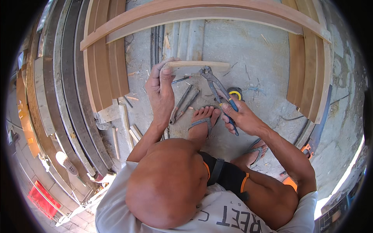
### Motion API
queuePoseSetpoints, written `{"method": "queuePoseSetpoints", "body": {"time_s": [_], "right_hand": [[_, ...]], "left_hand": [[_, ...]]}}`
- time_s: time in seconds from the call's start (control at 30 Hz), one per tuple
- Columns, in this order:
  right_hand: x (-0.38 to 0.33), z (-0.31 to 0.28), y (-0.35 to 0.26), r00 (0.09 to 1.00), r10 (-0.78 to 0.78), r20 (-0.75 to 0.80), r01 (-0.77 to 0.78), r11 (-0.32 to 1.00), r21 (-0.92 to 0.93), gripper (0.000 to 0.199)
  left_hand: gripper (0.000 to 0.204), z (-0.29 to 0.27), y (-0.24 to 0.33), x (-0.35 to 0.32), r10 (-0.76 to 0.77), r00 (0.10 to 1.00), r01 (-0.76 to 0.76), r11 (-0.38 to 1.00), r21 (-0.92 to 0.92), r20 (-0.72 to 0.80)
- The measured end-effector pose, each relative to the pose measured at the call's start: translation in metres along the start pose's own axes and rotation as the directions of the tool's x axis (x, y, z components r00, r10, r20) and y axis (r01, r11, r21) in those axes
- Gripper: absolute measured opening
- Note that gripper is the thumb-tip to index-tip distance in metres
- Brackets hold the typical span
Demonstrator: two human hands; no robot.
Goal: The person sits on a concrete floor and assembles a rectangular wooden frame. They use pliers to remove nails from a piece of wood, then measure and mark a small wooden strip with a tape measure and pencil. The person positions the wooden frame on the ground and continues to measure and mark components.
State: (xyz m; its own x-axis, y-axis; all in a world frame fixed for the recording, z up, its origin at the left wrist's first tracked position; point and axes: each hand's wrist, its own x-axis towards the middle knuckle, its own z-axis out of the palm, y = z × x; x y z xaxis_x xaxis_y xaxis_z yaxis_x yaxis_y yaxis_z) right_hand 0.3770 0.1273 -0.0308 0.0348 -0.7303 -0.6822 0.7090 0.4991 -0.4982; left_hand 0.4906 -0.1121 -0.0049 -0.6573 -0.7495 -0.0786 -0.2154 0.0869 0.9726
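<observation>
My left hand grips one end of a short, thin wooden strip, with the thumb upright against it. The strip points to the right, above the concrete floor. In my right hand is a pair of end-cutting pincers with dark blue handles, its fingers wrapped round them. The pincers' jaws are at the strip's near edge, about midway along; whether they bite the wood I cannot tell. On the floor between my hands lies a dark long-handled tool. A black and yellow tape measure is partly hidden behind my right hand.
A wooden frame spans the far side, its long rail joining brown side panels. Long grey boards line the left, beside a brush. Wood offcuts litter the floor near my sandalled foot. An orange tool lies right.
</observation>
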Motion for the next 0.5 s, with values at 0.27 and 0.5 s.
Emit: {"method": "queuePoseSetpoints", "body": {"time_s": [0.27,0.5], "right_hand": [[0.016,-0.019,-0.007,0.997,-0.025,0.069,0.036,0.985,-0.17,0.051],[-0.023,-0.002,-0.03,0.991,0.121,0.064,-0.125,0.991,0.057,0.053]], "left_hand": [[0.038,-0.01,-0.013,0.017,-0.058,0.998,0.058,0.991,-0.117,0.0],[0.037,-0.003,0.0,-0.006,0.039,0.997,-0.041,0.998,0.037,0.062]]}}
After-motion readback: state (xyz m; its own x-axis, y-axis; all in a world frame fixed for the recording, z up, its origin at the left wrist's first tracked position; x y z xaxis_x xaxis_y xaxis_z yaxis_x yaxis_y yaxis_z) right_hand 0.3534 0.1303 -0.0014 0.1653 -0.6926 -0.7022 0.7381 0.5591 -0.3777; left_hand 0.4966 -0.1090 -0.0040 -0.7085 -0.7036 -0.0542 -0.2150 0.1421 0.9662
